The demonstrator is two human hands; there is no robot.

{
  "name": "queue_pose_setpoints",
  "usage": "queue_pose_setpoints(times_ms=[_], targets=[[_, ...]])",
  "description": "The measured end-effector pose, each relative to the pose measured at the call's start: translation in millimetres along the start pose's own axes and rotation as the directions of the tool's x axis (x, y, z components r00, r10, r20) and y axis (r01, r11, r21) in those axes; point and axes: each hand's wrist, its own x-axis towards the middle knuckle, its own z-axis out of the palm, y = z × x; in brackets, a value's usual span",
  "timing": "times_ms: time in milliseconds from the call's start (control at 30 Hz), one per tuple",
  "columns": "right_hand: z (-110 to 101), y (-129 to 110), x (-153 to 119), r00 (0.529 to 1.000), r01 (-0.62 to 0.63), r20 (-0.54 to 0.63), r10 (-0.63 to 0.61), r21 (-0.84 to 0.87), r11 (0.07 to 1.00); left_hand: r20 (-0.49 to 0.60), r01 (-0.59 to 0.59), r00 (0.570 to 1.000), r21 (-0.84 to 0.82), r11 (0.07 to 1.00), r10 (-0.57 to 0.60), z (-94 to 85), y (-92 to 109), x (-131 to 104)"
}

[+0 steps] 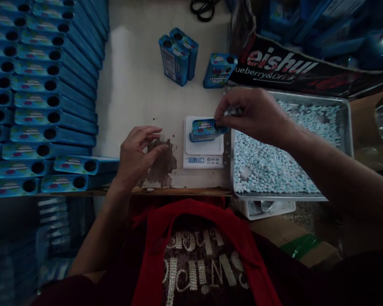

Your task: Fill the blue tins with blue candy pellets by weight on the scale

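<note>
A blue candy tin (202,130) stands on a small white digital scale (191,148), whose lit display seems to show 1430. At the tin's right end, my right hand (249,112) has its fingers pinched together over the opening. Several pale blue and white candies (234,110) show inside that hand. My left hand (138,146) hovers left of the scale, fingers apart and nothing in them. To the right is a metal tray (349,127) of small pale blue candies (268,165), partly covered by my right forearm.
Stacked blue tins (55,102) fill the table's left side. Behind the scale stand two tins side by side (175,61) and a single tin (218,70). Black scissors (204,8) lie at the back. A black printed carton (274,63) holds more blue tins at the right.
</note>
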Motion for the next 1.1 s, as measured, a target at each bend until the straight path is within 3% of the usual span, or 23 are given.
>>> queue_pose_setpoints(times_ms=[233, 400, 567, 700, 800, 900, 967, 1100], targets=[[3.2, 9.8, -5.6, 1.000, 0.022, 0.007, -0.023, 0.078, 0.997, 0.007, -0.024, 1.000, -0.028, 0.999, 0.024, -7.0, -2.9, -1.0], [5.6, 1.2, -9.2, 0.997, -0.074, -0.001, 0.076, 0.195, 0.978, 0.027, -0.010, 1.000, -0.010, 1.000, 0.010, -7.9, -1.5, 1.0], [7.3, -5.9, -12.8, 0.977, -0.129, -0.109, 0.184, 0.388, 0.913, 0.004, -0.006, 1.000, -0.024, 1.000, 0.006, -10.0, 3.1, 3.1], [-7.2, 2.1, -12.6, 0.920, -0.140, -0.234, 0.315, 0.554, 0.820, 0.018, -0.024, 1.000, 0.002, 1.000, 0.024, -16.3, 9.0, 3.8], [-20.3, 12.9, -11.7, 0.862, -0.241, -0.178, 0.475, 0.681, 0.692, 0.011, -0.011, 1.000, 0.008, 1.000, 0.011, -17.8, 10.4, 4.1], [-23.7, 14.8, -12.4, 0.827, -0.297, -0.108, 0.552, 0.750, 0.591, 0.004, -0.005, 1.000, -0.006, 1.000, 0.005, -13.6, 12.0, 5.0], [-20.3, 8.8, -13.4, 0.835, -0.319, -0.073, 0.545, 0.742, 0.590, 0.012, -0.020, 1.000, -0.023, 1.000, 0.020, -9.5, 15.1, 6.0], [-11.1, -7.8, -13.8, 0.923, -0.290, -0.035, 0.382, 0.589, 0.754, 0.036, -0.021, 0.999, -0.022, 1.000, 0.022, -4.1, 23.2, 8.4]])
